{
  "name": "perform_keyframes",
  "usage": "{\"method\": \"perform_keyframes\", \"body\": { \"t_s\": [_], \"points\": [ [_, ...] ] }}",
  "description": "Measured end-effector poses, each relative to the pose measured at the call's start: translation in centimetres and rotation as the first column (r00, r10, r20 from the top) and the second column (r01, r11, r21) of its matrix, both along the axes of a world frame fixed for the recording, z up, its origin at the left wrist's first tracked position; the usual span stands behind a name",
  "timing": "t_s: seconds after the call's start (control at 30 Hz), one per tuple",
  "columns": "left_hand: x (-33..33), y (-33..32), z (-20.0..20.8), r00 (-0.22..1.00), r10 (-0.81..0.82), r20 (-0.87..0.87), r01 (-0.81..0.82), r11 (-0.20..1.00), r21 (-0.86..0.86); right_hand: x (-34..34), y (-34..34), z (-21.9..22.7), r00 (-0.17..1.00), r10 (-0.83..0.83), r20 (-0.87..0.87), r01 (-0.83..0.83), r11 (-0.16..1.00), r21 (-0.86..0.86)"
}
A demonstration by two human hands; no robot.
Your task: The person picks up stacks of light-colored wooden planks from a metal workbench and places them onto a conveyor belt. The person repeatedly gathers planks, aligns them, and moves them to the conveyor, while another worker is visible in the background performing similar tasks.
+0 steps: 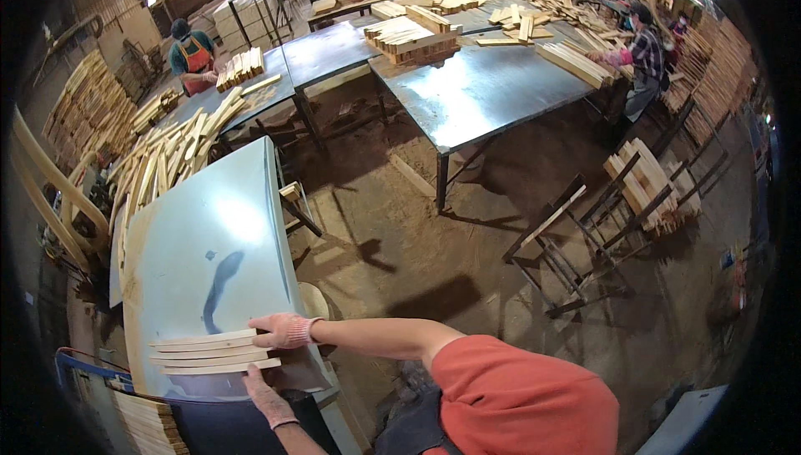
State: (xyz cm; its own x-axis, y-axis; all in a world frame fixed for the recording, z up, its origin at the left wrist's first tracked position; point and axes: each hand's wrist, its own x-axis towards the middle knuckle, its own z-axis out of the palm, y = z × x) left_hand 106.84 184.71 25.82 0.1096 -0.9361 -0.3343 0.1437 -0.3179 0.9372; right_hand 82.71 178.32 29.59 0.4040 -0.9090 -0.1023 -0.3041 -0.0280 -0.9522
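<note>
Several pale, narrow wooden strips (204, 352) lie side by side in a row on a light, smooth-topped table. My right hand (285, 331), in a pinkish-white knit glove, holds the right-hand ends of the row. Its forefinger reaches along the far side, with the thumb closer to me. My left hand (269, 401) comes from below, with a cuff at its wrist. Its outstretched fingers touch the nearest strip close to that strip's right end. The undersides of the strips and some of my fingers are hidden.
The light table (242, 175) extends away from me, with a heap of loose strips (179, 150) along its left. Metal-topped tables (492, 92) stand ahead. Metal racks (576, 246) are at the right. One co-worker (193, 58) stands far left, another (642, 63) far right.
</note>
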Motion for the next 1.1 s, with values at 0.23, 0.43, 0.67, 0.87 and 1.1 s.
{"method": "perform_keyframes", "body": {
  "t_s": [0.23,0.43,0.67,0.87,1.1],
  "points": [
    [-1.9,7.1,2.8,0.962,-0.101,-0.252,0.105,0.994,0.002,-3.7,12.3,-3.8,0.859,-0.381,0.343,0.394,0.918,0.032],
    [-5.7,17.5,6.9,0.766,-0.528,-0.366,0.609,0.778,0.154,-11.3,34.2,-24.7,0.644,-0.523,-0.559,0.283,0.841,-0.460],
    [-10.1,26.5,-4.6,0.464,-0.842,-0.275,0.855,0.344,0.389,-11.9,68.0,-32.9,0.589,-0.334,-0.736,0.808,0.261,0.528],
    [-4.6,31.5,-26.8,-0.372,-0.721,0.585,0.914,-0.177,0.364,-8.7,81.9,-27.9,0.485,-0.479,-0.732,0.820,-0.044,0.571],
    [-12.6,45.2,-23.1,-0.283,-0.928,0.242,0.699,-0.027,0.715,-8.8,100.2,-26.8,0.243,-0.693,-0.679,0.765,-0.294,0.574]
  ]
}}
